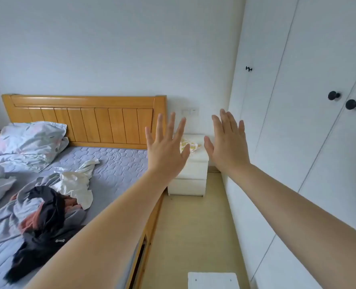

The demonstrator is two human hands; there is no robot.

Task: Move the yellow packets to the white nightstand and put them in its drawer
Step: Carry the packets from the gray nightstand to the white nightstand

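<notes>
Yellow packets [190, 146]: a small crumpled heap lying on top of the white nightstand [191, 171], towards its back edge; nothing holds them.
White nightstand: stands against the wall, two drawer fronts stacked one above the other, both flush and closed.
Left hand [165, 147]: raised in the air in front of the nightstand, back of the hand to the camera, fingers straight and spread – the grip is wide open and has hold of nothing. In this view its thumb side overlaps the near edge of the packets; whether it touches them cannot be told.
Right hand [227, 144]: raised just right of the nightstand, fingers straight and close together, grip open and empty, apart from the packets.
Bed [114, 163]: directly left of the nightstand, its wooden headboard [89, 122] on the same wall.
Pillow [31, 138]: on the bed, well left of the nightstand.
Clothes [45, 211]: a rumpled pile – dark, grey and white pieces – on the bed, well apart from the nightstand.
Wall switch [190, 111]: on the wall just above the nightstand.
Wardrobe [298, 122]: white doors with black knobs [333, 95], right of the nightstand.
Floor [193, 226]: pale strip running from the nightstand towards the camera.
</notes>
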